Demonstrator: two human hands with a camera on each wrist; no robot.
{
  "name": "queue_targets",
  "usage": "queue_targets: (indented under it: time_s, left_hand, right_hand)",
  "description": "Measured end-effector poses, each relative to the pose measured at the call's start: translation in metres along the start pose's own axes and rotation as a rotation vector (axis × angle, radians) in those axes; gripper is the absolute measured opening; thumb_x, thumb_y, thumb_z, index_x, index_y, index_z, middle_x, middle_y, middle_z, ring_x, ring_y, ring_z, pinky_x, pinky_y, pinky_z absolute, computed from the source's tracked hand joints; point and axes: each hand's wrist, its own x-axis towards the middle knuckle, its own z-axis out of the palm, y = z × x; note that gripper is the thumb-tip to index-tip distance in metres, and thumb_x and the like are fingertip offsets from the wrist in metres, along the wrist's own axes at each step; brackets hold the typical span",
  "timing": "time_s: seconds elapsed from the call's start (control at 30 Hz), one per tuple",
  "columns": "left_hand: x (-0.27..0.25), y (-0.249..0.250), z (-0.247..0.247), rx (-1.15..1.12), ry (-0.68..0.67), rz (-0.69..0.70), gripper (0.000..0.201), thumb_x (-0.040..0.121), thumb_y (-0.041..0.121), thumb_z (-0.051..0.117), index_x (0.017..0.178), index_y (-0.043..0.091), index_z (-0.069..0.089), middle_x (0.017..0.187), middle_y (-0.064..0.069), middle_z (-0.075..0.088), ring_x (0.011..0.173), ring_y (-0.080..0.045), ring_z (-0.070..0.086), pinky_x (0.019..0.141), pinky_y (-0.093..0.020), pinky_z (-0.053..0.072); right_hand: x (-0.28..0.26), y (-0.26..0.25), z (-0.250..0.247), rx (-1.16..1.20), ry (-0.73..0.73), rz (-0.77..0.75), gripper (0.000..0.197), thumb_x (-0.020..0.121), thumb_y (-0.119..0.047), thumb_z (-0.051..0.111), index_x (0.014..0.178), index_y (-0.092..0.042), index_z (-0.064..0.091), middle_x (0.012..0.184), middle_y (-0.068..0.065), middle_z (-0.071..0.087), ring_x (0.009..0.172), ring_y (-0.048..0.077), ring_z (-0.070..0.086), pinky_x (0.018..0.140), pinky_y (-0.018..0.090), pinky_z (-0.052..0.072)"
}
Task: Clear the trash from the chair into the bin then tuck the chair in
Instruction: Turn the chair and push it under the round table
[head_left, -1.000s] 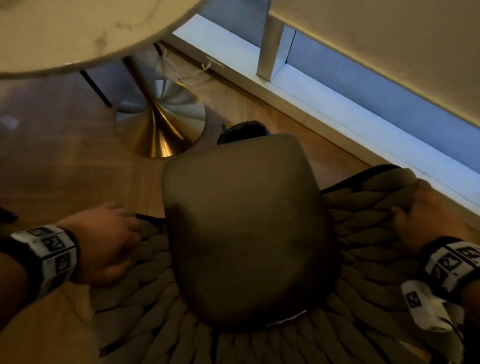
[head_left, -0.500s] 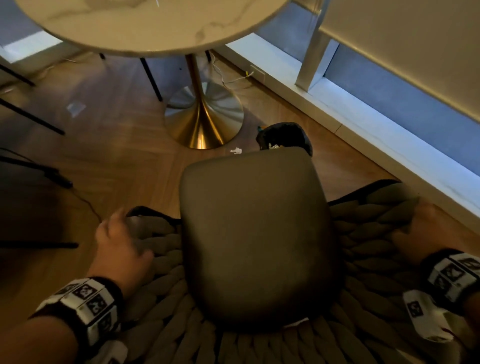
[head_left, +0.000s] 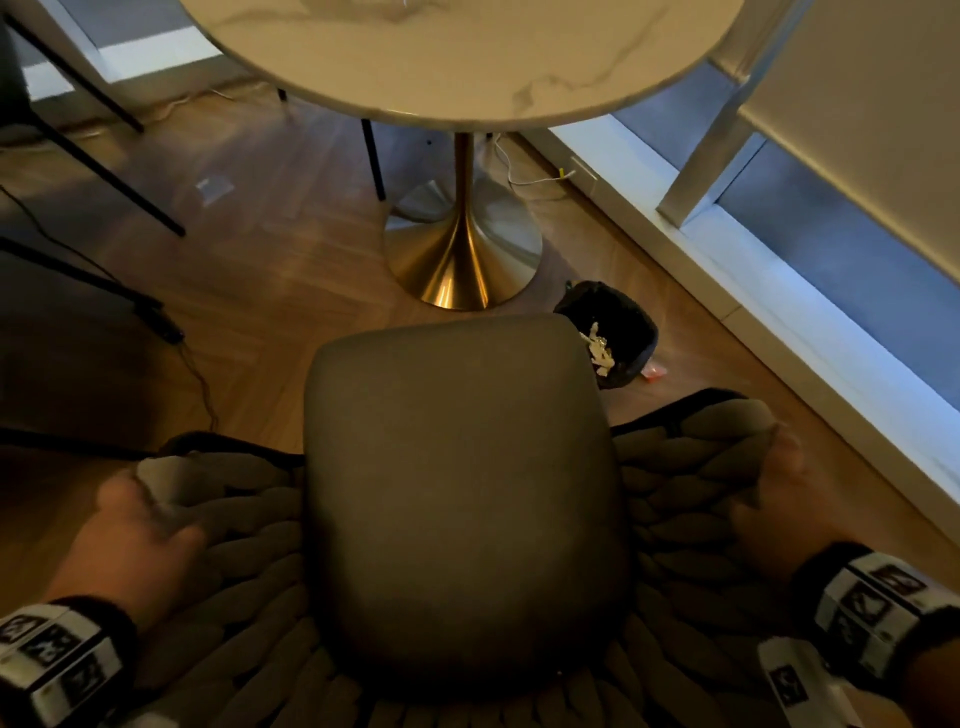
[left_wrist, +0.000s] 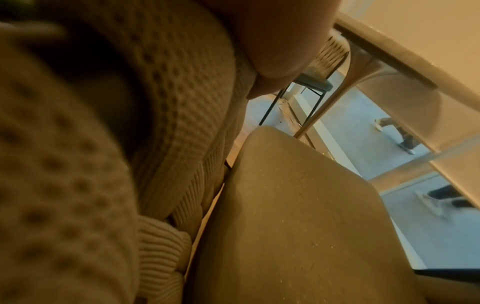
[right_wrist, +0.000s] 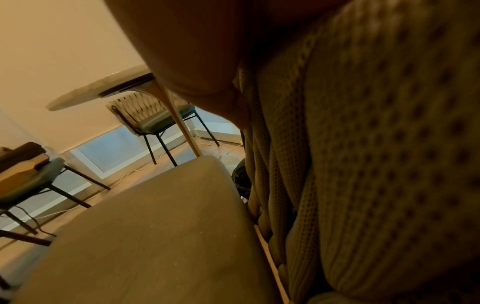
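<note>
The chair (head_left: 462, 499) stands in front of me, its grey seat bare, its woven backrest (head_left: 691, 483) curving round both sides. My left hand (head_left: 140, 525) grips the left end of the backrest and my right hand (head_left: 774, 499) grips the right end. In the left wrist view my thumb (left_wrist: 280, 45) lies on the knitted weave beside the seat (left_wrist: 298, 216). The right wrist view shows the same weave (right_wrist: 376, 154) and seat (right_wrist: 155, 226). A small black bin (head_left: 610, 332) with white crumpled trash inside sits on the floor past the seat's front right corner.
A round marble table (head_left: 467, 57) on a gold pedestal (head_left: 462, 249) stands just beyond the chair. Black chair legs (head_left: 98, 166) and a cable cross the wooden floor at left. A white window ledge (head_left: 779, 312) runs along the right. A small red scrap (head_left: 653, 372) lies beside the bin.
The view has tilted up, so more of the table shows. The chair has moved toward the table, and the bin now shows to the right of the seat. Both hands stay on the backrest.
</note>
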Motion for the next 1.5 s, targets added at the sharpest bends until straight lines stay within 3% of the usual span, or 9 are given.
queue_targets:
  time_s: [0.17,0.27,0.4,0.53,0.77,1.17,1.3,1.4,1.5]
  left_hand:
    - [0.054,0.000,0.005,0.012,0.037,0.026,0.067,0.064,0.041,0.076,0.117,0.031,0.037,0.105,-0.016,0.064,0.081,-0.036,0.064,0.069,-0.053,0.057]
    - [0.044,0.069,-0.017,0.022,0.024,0.055,0.062,0.071,0.025,0.074,0.119,0.011,0.037,0.103,-0.025,0.058,0.085,-0.044,0.060,0.074,-0.050,0.053]
    - [0.065,0.144,-0.035,-0.015,0.012,0.108,0.042,0.080,0.011,0.065,0.108,0.006,0.035,0.104,-0.025,0.049,0.093,-0.040,0.054,0.076,-0.044,0.041]
    - [0.102,0.190,-0.044,-0.005,0.037,0.188,0.036,0.082,0.012,0.063,0.101,0.010,0.032,0.090,-0.017,0.045,0.076,-0.030,0.046,0.069,-0.042,0.040]
    - [0.153,0.249,-0.053,-0.003,0.046,0.257,0.036,0.082,0.016,0.063,0.102,0.009,0.034,0.097,-0.020,0.051,0.079,-0.032,0.049,0.071,-0.043,0.042]
    - [0.203,0.295,-0.067,-0.016,0.055,0.207,0.039,0.079,0.013,0.064,0.102,0.009,0.033,0.091,-0.019,0.051,0.077,-0.032,0.049,0.073,-0.043,0.043]
    - [0.201,0.298,-0.068,0.009,0.050,0.179,0.044,0.078,0.015,0.067,0.104,0.008,0.032,0.094,-0.026,0.057,0.080,-0.040,0.057,0.073,-0.045,0.047]
    - [0.198,0.296,-0.063,0.041,0.149,0.228,0.040,0.076,0.013,0.071,0.091,0.007,0.034,0.068,-0.015,0.052,0.059,-0.033,0.051,0.055,-0.040,0.044]
    - [0.200,0.295,-0.063,-0.010,0.106,0.244,0.039,0.075,0.011,0.072,0.089,0.007,0.036,0.071,-0.015,0.054,0.061,-0.031,0.051,0.056,-0.038,0.041]
  right_hand:
    - [0.033,-0.029,-0.008,0.021,-0.008,0.005,0.086,0.086,-0.011,0.062,0.155,-0.018,0.010,0.134,0.025,0.052,0.113,0.042,0.057,0.091,0.047,0.048]
    - [0.065,-0.046,-0.021,0.038,0.029,0.012,0.080,0.081,-0.016,0.065,0.148,-0.023,0.022,0.129,0.018,0.055,0.112,0.039,0.057,0.093,0.050,0.050]
    - [0.128,-0.060,-0.032,0.029,0.048,0.012,0.097,0.075,-0.059,0.066,0.145,-0.002,0.031,0.127,0.031,0.053,0.116,0.047,0.054,0.099,0.052,0.045]
    - [0.158,-0.086,-0.053,-0.041,0.117,0.039,0.069,0.081,-0.011,0.067,0.138,-0.015,0.029,0.109,0.021,0.056,0.091,0.035,0.057,0.077,0.043,0.048]
    - [0.217,-0.117,-0.075,-0.077,0.119,0.076,0.060,0.082,-0.008,0.066,0.131,-0.013,0.032,0.087,0.013,0.052,0.070,0.028,0.051,0.063,0.037,0.042]
    - [0.289,-0.166,-0.097,-0.085,0.173,0.021,0.052,0.077,-0.019,0.068,0.116,-0.015,0.035,0.087,0.013,0.054,0.071,0.032,0.053,0.067,0.042,0.046]
    - [0.287,-0.166,-0.100,-0.084,0.120,0.015,0.070,0.079,-0.018,0.068,0.137,-0.011,0.030,0.111,0.026,0.061,0.097,0.044,0.063,0.074,0.042,0.045]
    - [0.287,-0.165,-0.100,-0.127,0.084,0.019,0.081,0.080,-0.025,0.066,0.147,-0.008,0.023,0.123,0.025,0.060,0.106,0.042,0.062,0.086,0.047,0.052]
    - [0.280,-0.177,-0.108,-0.080,0.066,0.022,0.079,0.082,-0.022,0.065,0.147,-0.007,0.023,0.127,0.023,0.058,0.112,0.039,0.060,0.092,0.045,0.049]
